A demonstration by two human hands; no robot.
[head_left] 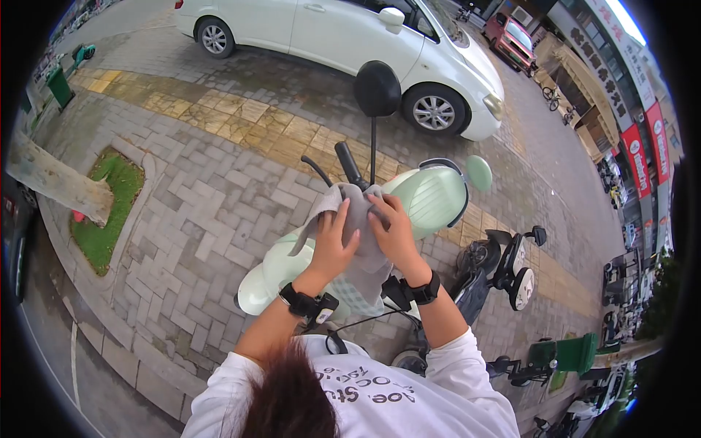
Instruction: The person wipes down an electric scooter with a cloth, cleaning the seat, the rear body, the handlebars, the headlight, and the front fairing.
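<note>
A light green scooter [274, 277] stands in front of me, its black handlebar grip [352, 164], brake lever [317, 169] and round black mirror [377, 89] pointing away. A grey cloth [363, 219] is draped over the handlebar just below the grip. My left hand [334, 242] presses the cloth from the left, fingers bent over it. From the right, my right hand [394, 232] holds the same cloth with curved fingers. The part of the handlebar under the cloth is hidden. Below, a checkered fabric [358, 290] shows on the scooter.
A white car [336, 36] is parked beyond the yellow paving strip. A light green helmet-like shell [436, 198] sits beside the handlebar. Another scooter [489, 270] stands to the right. At left is a tree trunk [58, 182] in a grass patch; a green bin [573, 353] is lower right.
</note>
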